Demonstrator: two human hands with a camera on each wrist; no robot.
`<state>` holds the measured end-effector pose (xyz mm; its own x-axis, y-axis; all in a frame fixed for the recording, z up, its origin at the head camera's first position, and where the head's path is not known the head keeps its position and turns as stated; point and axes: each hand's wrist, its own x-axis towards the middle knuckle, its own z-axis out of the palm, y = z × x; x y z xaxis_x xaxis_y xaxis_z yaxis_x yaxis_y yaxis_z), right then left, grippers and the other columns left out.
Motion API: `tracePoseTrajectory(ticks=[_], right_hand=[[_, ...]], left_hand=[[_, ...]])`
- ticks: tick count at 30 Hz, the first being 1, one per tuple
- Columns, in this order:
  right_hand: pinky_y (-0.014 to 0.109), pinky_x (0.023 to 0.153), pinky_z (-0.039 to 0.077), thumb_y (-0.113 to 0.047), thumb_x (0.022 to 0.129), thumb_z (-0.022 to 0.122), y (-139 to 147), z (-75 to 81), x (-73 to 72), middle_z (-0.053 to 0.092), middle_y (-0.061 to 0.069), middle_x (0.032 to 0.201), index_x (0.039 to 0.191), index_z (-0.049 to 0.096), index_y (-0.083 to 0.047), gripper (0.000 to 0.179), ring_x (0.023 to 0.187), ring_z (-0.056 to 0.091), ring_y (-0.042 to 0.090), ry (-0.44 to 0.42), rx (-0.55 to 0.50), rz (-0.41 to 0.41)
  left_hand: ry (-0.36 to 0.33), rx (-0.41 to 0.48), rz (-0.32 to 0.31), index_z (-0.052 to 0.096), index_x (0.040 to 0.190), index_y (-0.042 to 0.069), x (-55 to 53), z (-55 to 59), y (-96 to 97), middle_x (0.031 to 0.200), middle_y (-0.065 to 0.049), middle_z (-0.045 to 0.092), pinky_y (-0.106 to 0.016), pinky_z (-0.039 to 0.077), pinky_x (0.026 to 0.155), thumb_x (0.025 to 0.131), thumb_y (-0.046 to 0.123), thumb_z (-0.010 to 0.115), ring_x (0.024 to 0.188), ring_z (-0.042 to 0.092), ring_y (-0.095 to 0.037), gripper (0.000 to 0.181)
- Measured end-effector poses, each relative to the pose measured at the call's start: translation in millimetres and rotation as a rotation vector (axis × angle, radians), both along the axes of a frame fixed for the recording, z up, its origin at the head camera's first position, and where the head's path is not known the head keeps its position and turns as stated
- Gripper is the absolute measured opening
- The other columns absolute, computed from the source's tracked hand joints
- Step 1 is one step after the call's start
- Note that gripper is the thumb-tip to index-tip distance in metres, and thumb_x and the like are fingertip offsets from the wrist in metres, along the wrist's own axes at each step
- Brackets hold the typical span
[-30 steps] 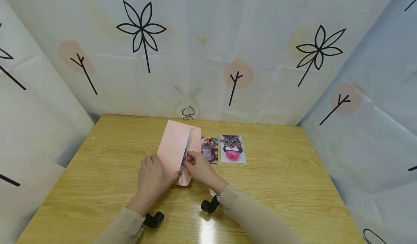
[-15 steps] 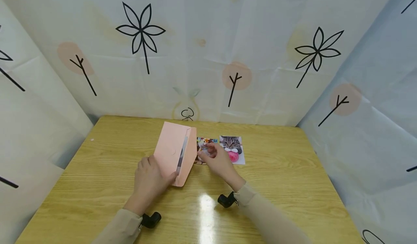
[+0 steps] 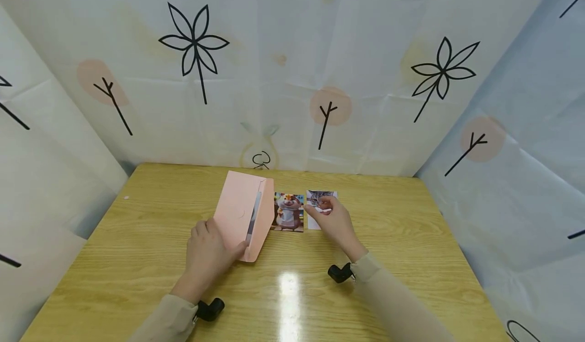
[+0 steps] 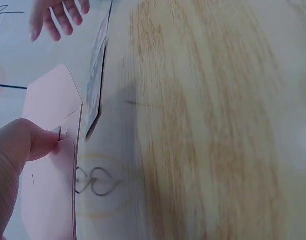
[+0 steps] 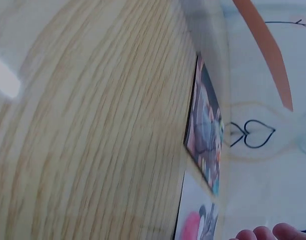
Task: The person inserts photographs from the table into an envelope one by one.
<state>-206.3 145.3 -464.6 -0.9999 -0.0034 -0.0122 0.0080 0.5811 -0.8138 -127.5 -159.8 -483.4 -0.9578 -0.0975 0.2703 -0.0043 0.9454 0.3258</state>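
My left hand [image 3: 207, 250] grips the near left side of a pink paper envelope [image 3: 234, 205], thumb at its slot. The flap hangs open to the right, and a grey-white printed card edge [image 3: 254, 215] shows inside the slot. My right hand [image 3: 337, 223] is over a cat photo card [image 3: 314, 197], hiding part of its pink ball. In the left wrist view its fingers [image 4: 65, 20] hang loosely apart, holding nothing, above the cards. Between envelope and cat card lies a hamster picture card [image 3: 289, 213], whose left edge meets the flap.
The wooden table [image 3: 402, 261] carries the cards and ends at a white cloth backdrop [image 3: 283, 68] with black plant drawings. Similar cloth walls stand left and right. A tiny pale scrap [image 3: 126, 197] lies at the far left.
My right hand has left the envelope's slot and moved right, past the hamster card to the cat card. The envelope has shifted slightly left and its flap has lifted, uncovering more of the hamster card.
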Motion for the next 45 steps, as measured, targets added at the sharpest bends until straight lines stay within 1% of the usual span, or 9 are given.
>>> tracePoseTrajectory(ticks=[4, 12, 20, 25, 32, 36, 39, 42, 45], right_hand=[[0.042, 0.085, 0.048, -0.063, 0.079, 0.067, 13, -3.9, -4.4, 0.059, 0.01, 0.118, 0.135, 0.049, -0.007, 0.081, 0.103, 0.057, 0.024, -0.02, -0.008, -0.034], [0.045, 0.093, 0.045, -0.052, 0.08, 0.074, 32, -9.6, -13.5, 0.051, 0.018, 0.127, 0.139, 0.042, -0.003, 0.083, 0.112, 0.051, 0.03, -0.098, -0.093, -0.105], [0.048, 0.099, 0.04, -0.048, 0.079, 0.077, 41, -18.8, -23.6, 0.046, 0.019, 0.133, 0.14, 0.037, -0.001, 0.086, 0.121, 0.045, 0.034, -0.149, -0.103, -0.155], [0.048, 0.1, 0.039, -0.05, 0.078, 0.076, 46, -25.9, -27.4, 0.046, 0.02, 0.133, 0.138, 0.039, 0.001, 0.087, 0.122, 0.045, 0.034, -0.18, -0.065, -0.183], [0.046, 0.094, 0.042, -0.047, 0.077, 0.078, 45, -33.1, -35.4, 0.054, 0.019, 0.122, 0.123, 0.05, 0.003, 0.073, 0.11, 0.051, 0.032, -0.176, 0.018, -0.214], [0.046, 0.091, 0.043, -0.046, 0.077, 0.078, 40, -30.5, -36.2, 0.055, 0.02, 0.12, 0.119, 0.052, 0.002, 0.069, 0.106, 0.052, 0.033, -0.192, 0.096, -0.21], [0.046, 0.088, 0.044, -0.043, 0.078, 0.078, 37, -28.9, -37.1, 0.055, 0.021, 0.117, 0.116, 0.054, 0.003, 0.064, 0.102, 0.053, 0.034, -0.193, 0.16, -0.211], [0.044, 0.084, 0.044, -0.04, 0.078, 0.079, 38, -28.8, -37.9, 0.055, 0.022, 0.113, 0.112, 0.055, 0.003, 0.06, 0.097, 0.053, 0.034, -0.2, 0.187, -0.219], [0.044, 0.084, 0.043, -0.038, 0.078, 0.079, 38, -27.3, -37.5, 0.054, 0.022, 0.114, 0.112, 0.054, 0.003, 0.058, 0.095, 0.052, 0.033, -0.212, 0.178, -0.223]], left_hand=[[-0.014, 0.004, -0.003, 0.042, 0.115, -0.019, -0.4, 0.3, -0.6, 0.102, -0.033, 0.046, -0.053, 0.042, 0.073, 0.067, 0.064, 0.075, 0.091, 0.047, -0.043, 0.101], [-0.033, 0.012, -0.009, 0.041, 0.118, -0.019, -2.3, 0.7, 0.5, 0.105, -0.034, 0.045, -0.054, 0.043, 0.075, 0.067, 0.068, 0.072, 0.093, 0.047, -0.044, 0.105], [-0.028, 0.008, -0.007, 0.042, 0.117, -0.019, -1.7, -1.3, 1.8, 0.105, -0.034, 0.045, -0.054, 0.043, 0.074, 0.066, 0.068, 0.072, 0.092, 0.047, -0.043, 0.105], [-0.052, 0.026, -0.009, 0.041, 0.118, -0.019, -0.9, -2.2, 1.4, 0.108, -0.035, 0.044, -0.055, 0.043, 0.075, 0.066, 0.068, 0.073, 0.094, 0.047, -0.044, 0.106], [-0.034, 0.054, -0.018, 0.044, 0.113, -0.018, -0.3, -1.7, -0.1, 0.101, -0.032, 0.045, -0.053, 0.043, 0.071, 0.065, 0.066, 0.075, 0.089, 0.047, -0.043, 0.102], [-0.048, 0.061, -0.016, 0.043, 0.115, -0.019, 0.3, -2.4, 0.8, 0.103, -0.033, 0.045, -0.054, 0.042, 0.074, 0.065, 0.067, 0.074, 0.091, 0.047, -0.043, 0.104], [-0.039, 0.062, -0.014, 0.043, 0.115, -0.019, 1.0, -3.7, 1.8, 0.103, -0.032, 0.045, -0.054, 0.042, 0.073, 0.065, 0.068, 0.074, 0.09, 0.047, -0.043, 0.105], [-0.022, 0.066, -0.017, 0.044, 0.114, -0.018, 1.9, -4.5, 2.5, 0.101, -0.032, 0.046, -0.053, 0.043, 0.071, 0.065, 0.067, 0.075, 0.088, 0.047, -0.042, 0.104], [-0.01, 0.071, -0.021, 0.044, 0.114, -0.018, 2.4, -5.1, 2.8, 0.101, -0.032, 0.046, -0.054, 0.043, 0.071, 0.065, 0.066, 0.075, 0.088, 0.047, -0.043, 0.103]])
